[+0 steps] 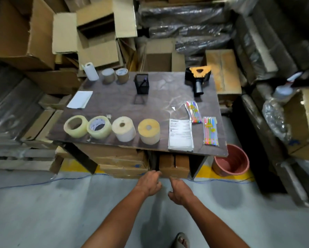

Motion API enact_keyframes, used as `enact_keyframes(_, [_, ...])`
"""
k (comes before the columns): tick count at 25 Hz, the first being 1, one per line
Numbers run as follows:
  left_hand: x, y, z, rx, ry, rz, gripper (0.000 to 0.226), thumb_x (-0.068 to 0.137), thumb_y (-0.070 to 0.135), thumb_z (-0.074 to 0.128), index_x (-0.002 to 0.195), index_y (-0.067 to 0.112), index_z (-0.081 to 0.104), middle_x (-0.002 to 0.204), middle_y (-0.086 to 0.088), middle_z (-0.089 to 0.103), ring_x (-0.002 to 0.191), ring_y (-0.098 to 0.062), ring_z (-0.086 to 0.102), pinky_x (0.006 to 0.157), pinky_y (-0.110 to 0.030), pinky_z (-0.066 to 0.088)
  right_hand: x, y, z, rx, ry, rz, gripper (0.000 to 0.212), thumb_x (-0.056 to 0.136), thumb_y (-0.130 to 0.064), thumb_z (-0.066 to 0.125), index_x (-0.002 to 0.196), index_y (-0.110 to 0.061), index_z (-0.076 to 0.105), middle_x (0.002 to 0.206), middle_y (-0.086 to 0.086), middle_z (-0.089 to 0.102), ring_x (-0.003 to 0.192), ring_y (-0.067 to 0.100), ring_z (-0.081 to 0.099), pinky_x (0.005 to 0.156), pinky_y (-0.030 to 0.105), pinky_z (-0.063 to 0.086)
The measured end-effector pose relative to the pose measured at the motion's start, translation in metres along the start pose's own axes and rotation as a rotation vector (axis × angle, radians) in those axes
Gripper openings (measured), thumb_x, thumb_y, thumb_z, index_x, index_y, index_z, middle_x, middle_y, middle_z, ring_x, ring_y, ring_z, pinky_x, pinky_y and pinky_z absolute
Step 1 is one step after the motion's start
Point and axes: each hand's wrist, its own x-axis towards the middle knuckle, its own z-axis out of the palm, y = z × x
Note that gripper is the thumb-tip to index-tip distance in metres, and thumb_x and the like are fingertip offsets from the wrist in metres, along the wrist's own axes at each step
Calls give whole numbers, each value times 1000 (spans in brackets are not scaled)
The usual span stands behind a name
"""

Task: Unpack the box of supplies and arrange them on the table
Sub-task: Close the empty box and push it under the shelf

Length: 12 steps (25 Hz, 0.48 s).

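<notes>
On the dark wooden table (160,90), two clear tape rolls (75,126) (99,127) and two label rolls (123,128) (148,131) stand in a front row. Right of them lie a paper stack (180,135) and two packs of coloured pens (193,111) (211,131). Further back are a mesh pen holder (141,83), a black and yellow tape dispenser (197,77), two brown rolls (108,76) (122,75), a white roll (91,71) and a white sheet (80,99). My left hand (151,182) and right hand (179,191) hover empty, fingers loosely curled, below the table's front edge, near a cardboard box (174,166) under it.
Open cardboard boxes (96,36) and plastic-wrapped bundles (185,24) crowd behind and beside the table. A red bucket (231,161) stands on the floor at the right. Flattened cartons (121,158) are stacked under the table. A blue cord (42,182) runs along the grey floor.
</notes>
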Motion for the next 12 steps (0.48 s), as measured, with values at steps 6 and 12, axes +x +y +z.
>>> enact_keyframes(6, [-24,2,-21,-211,136,-94,48,93,30,51,140,21,51,142,-3,52,128,-20,50,105,-28,40,-22,-22,-28,113,123,-81,75,90,-27,60,155,-11,25,156,12,37,143,25,37,115,28,29])
enact_keyframes(12, [-39,-9,-31,-364,206,-155,48,90,30,51,137,23,53,140,-1,55,127,-19,52,107,-34,43,-29,-54,-57,139,211,-137,63,89,-22,60,147,-9,39,144,15,51,133,30,47,109,33,36])
